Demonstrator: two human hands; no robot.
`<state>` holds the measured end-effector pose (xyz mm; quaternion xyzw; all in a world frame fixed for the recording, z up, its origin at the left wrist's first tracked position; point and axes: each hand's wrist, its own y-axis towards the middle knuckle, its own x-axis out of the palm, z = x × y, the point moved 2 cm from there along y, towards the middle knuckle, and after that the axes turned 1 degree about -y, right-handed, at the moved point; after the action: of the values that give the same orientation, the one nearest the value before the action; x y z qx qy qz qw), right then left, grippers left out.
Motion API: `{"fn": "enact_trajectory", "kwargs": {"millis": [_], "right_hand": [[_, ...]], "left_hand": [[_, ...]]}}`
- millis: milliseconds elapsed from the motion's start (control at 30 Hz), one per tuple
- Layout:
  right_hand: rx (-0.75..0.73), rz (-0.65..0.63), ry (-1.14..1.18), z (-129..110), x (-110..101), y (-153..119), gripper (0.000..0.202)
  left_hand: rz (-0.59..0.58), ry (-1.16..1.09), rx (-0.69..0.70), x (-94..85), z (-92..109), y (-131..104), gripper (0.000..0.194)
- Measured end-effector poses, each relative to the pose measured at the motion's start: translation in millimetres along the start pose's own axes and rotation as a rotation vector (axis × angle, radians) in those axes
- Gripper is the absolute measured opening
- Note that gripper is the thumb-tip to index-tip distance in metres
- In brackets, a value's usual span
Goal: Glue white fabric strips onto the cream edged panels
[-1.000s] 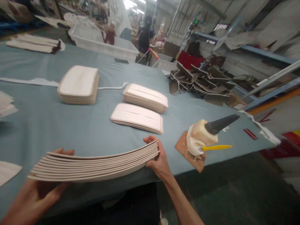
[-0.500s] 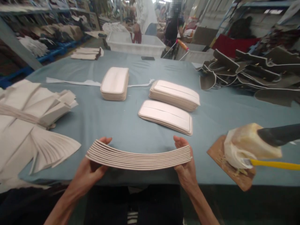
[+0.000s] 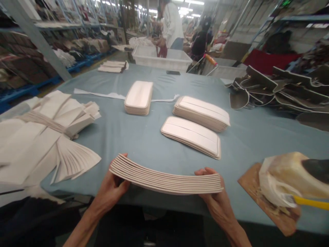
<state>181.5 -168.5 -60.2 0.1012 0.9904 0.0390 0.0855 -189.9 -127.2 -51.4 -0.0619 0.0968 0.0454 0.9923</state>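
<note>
A bowed stack of cream panels (image 3: pixel 167 178) spans between my two hands above the table's front edge, its layered edges facing me. My left hand (image 3: pixel 113 188) grips its left end, thumb below and fingertips showing behind. At the right end my right hand (image 3: pixel 214 195) is closed round the panels, with fingers over the back. Beyond them lie a low stack of cream panels (image 3: pixel 191 135) with a slit, a taller similar stack (image 3: pixel 203 111) behind it, and a further stack (image 3: pixel 138 96) to the left.
Tied cream pieces (image 3: pixel 48 130) cover the table's left side. At the right, a glue-covered container (image 3: pixel 280 175) with a yellow-handled brush (image 3: pixel 311 202) stands on a brown board (image 3: pixel 252 176). Dark grey pieces (image 3: pixel 264 85) are piled at the back right. People stand beyond a white bin (image 3: pixel 161 60).
The view has shifted, so the table's things appear farther right and lower. The held stack now slopes down to the right in view; both hands still hold it.
</note>
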Motion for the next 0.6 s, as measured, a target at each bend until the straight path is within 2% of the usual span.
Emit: {"fn": "enact_trajectory", "kwargs": {"millis": [200, 400, 500, 600], "right_hand": [[0.044, -0.081, -0.16, 4, -19, 11, 0.065], [0.056, -0.012, -0.177, 19, -23, 20, 0.056], [0.045, -0.033, -0.152, 13, -17, 29, 0.046], [0.057, 0.065, -0.094, -4, -10, 42, 0.043]], "left_hand": [[0.004, -0.032, -0.029, -0.3, 8, 3, 0.113], [-0.048, 0.0, 0.025, -7.4, 10, 13, 0.091], [-0.065, 0.0, 0.05, -11.3, 16, 20, 0.082], [-0.082, 0.011, 0.058, -13.6, 24, 29, 0.073]]}}
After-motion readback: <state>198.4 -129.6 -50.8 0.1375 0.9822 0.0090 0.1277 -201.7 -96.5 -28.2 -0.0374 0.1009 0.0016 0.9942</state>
